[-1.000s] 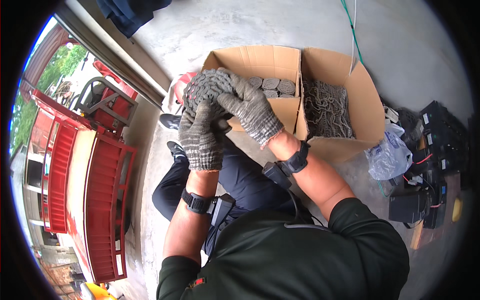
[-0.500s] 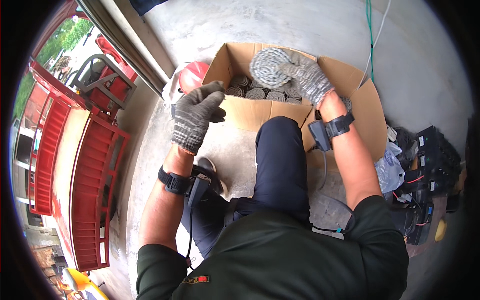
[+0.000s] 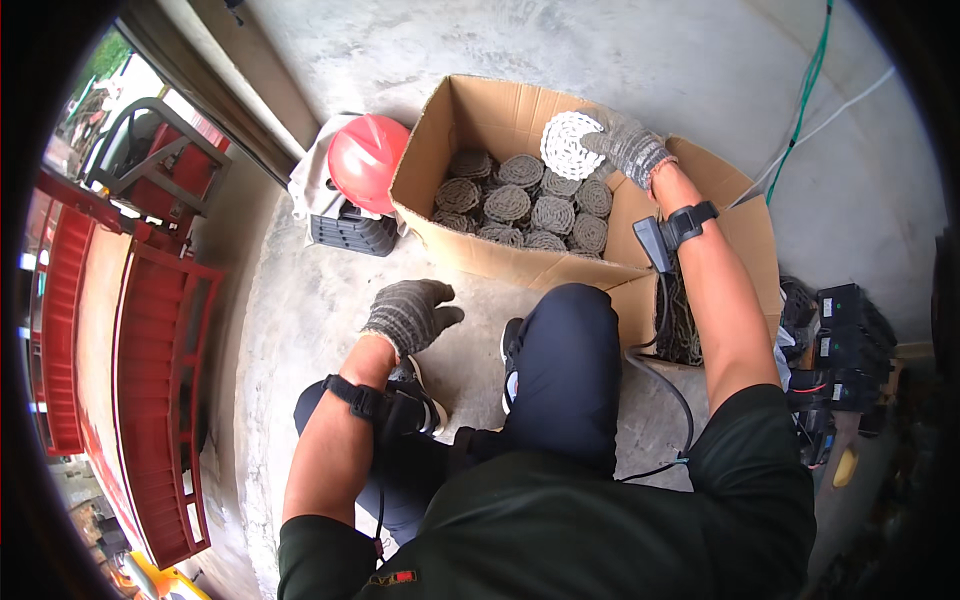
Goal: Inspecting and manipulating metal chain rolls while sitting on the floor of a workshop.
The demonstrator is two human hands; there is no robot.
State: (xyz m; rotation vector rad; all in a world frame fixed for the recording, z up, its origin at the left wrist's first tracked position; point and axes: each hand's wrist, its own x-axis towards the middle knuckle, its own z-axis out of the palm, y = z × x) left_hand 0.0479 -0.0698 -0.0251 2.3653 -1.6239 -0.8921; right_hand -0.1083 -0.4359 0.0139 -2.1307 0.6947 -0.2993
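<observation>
My right hand (image 3: 630,145), in a grey knit glove, holds a coiled metal chain (image 3: 568,146) over the open cardboard box (image 3: 425,160). Several more coiled chains (image 3: 520,205) lie packed flat inside the box. My left hand (image 3: 408,315), also gloved, hangs loosely curled and empty above my left knee, away from the box. Both wrists carry black strapped devices. I sit on the concrete floor with my right knee (image 3: 565,340) raised in front of the box.
A red hard hat (image 3: 365,150) rests on a dark crate (image 3: 345,232) left of the box. A second box compartment with loose chain (image 3: 685,325) sits at right. Black cases (image 3: 845,340) stand far right. Red metal framework (image 3: 150,400) runs along the left. Green and white cables (image 3: 805,90) cross the floor.
Both hands held the coil together a second ago. My right hand has carried it out over the box, and my left hand has let go and dropped toward my knee.
</observation>
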